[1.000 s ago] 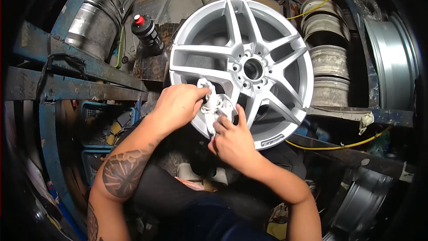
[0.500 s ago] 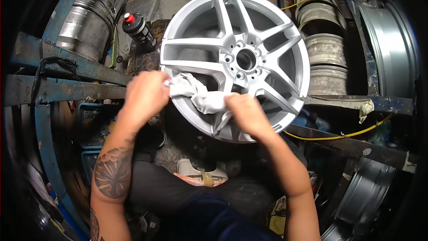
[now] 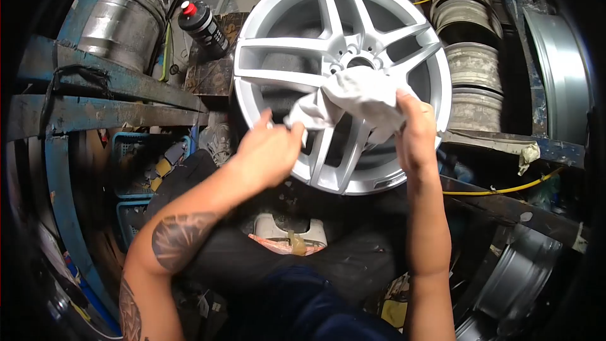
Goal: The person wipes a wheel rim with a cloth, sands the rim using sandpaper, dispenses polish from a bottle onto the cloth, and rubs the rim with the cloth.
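A silver alloy wheel rim (image 3: 278, 77) with paired spokes lies face up in front of me. Over its lower spokes and part of the hub hangs a crumpled white cloth (image 3: 363, 98), spread between my hands. My left hand (image 3: 268, 155) pinches the cloth's left end above the rim's lower left edge. At the other end, my right hand (image 3: 418, 129) grips the cloth between thumb and fingers near the rim's right side. Behind the cloth, part of the hub and the spokes are hidden.
A black bottle with a red cap (image 3: 203, 28) stands left of the rim. Dusty wheel barrels (image 3: 470, 66) are stacked at right beside a yellow hose (image 3: 505, 192). Blue metal bars (image 3: 120, 113) run along the left, above a blue basket (image 3: 120, 158). A white stool (image 3: 268, 226) is below.
Both hands have moved to the right, and the cloth has gone from bunched at the rim's lower left to spread over the hub area. The rim sits slightly higher and farther right in view.
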Demonstrator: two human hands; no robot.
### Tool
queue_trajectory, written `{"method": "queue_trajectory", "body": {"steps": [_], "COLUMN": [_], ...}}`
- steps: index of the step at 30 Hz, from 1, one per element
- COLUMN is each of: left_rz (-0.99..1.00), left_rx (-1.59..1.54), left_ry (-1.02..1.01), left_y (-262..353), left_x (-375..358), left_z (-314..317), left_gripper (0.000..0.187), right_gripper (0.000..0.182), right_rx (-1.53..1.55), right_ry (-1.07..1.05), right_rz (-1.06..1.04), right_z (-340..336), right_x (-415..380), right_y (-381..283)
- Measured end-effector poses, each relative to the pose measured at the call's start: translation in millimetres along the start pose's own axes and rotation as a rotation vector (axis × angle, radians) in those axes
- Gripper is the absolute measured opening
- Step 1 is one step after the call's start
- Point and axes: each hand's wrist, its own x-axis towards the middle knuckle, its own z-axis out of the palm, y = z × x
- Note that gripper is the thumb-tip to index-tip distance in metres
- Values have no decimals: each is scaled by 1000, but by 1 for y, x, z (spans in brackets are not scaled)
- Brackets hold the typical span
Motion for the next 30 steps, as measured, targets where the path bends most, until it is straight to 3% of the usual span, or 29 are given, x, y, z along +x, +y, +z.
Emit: {"method": "queue_trajectory", "body": {"steps": [1, 2, 4, 6, 8, 10, 13, 14, 17, 18, 19, 21, 23, 24, 25, 27, 28, 30], "left_rz": [12, 24, 65, 18, -33, -2, 45, 24, -73, -11, -32, -46, -295, -423, -428, -460, -476, -529], "left_rx": [-8, -11, 330, 184, 107, 53, -94, -98, -19, 30, -37, -163, -421, -557, -623, -805, -933, -1327], "left_ry": [7, 24, 237, 274, 193, 177, 165, 212, 267, 324, 274, 153, -5, -90, 118, 532, 722, 800], "left_y": [10, 27, 74, 63, 39, 39, 52, 48, 38, 42, 53, 66, 49, 35, 17, -38, -64, -83], "left_x": [-4, -5, -26, -29, -23, -8, -25, -27, -20, -14, -15, -28, -24, -18, -15, 4, 17, 15], "left_z": [5, 9, 28, 21, -6, 14, 14, 7, 14, 24, 28, 5, -26, -34, -36, -34, -28, -43], "left_gripper": [18, 18, 19, 20, 21, 23, 28, 28, 26, 27, 26, 22, 20, 19, 21, 21, 21, 21], "right_gripper": [35, 36, 40, 43, 44, 39, 25, 31, 30, 31, 31, 31, 32, 31, 30, 25, 23, 20], "right_rx": [-110, -128, -221, -355, -299, -191, -80, 48, 99, 118, 104, 47, 90, -53, -198, -682, -936, -1116], "right_ry": [-113, -97, -145, -235, -231, -219, -20, -4, 243, 277, 106, 108, 74, 90, 111, -15, -77, -405], "right_rz": [62, -16, -127, -184, -179, -37, 163, 165, 107, 89, 144, 152, 127, 90, 56, -457, -906, -961], "right_z": [-5, 9, 13, -1, 1, 9, 5, -30, -46, -50, -50, -40, -23, -27, -30, -19, 3, 40], "right_x": [-4, -8, -11, -11, -12, -15, -10, 10, 18, 21, 16, 19, 12, 11, 9, -3, -16, -48], "right_y": [-1, 2, 6, 8, 9, 7, -9, 8, -19, -20, -24, -17, -12, -2, 8, 23, 33, 31]}}
